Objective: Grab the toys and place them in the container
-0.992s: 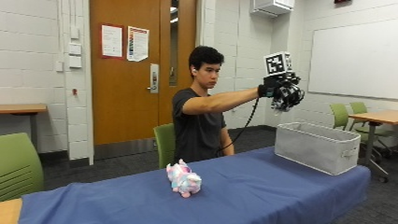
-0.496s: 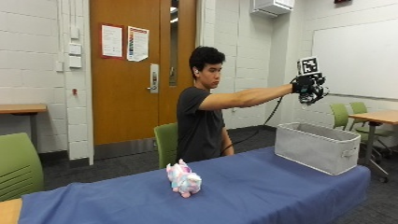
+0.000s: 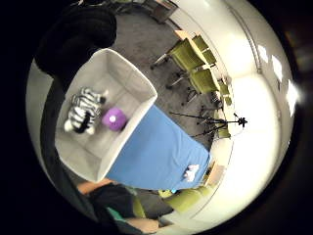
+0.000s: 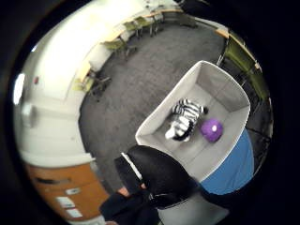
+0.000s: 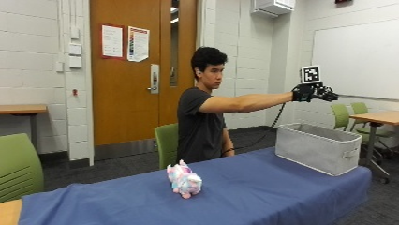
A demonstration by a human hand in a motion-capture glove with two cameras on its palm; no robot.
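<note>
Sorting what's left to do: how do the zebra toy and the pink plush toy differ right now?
The zebra toy lies inside the grey container, beside a purple toy; the pink plush toy stands out on the blue tablecloth. The zebra is black-and-white striped; the plush is pastel pink and white. Both are soft toys.

The worktop (image 5: 262, 187) is covered by a matt blue cloth, smooth with a few soft folds. The container (image 5: 314, 149) is made of grey fabric, matt, with stiff flat walls. A pink and white toy (image 5: 183, 179) of fluffy plush is seen on the cloth. Inside the container, a black-and-white striped plush toy (image 3: 83, 111) and a purple toy (image 3: 114, 119) with a smoother, faintly shiny surface are seen. The right hand (image 5: 314, 92) is covered by a matt black glove.
</note>
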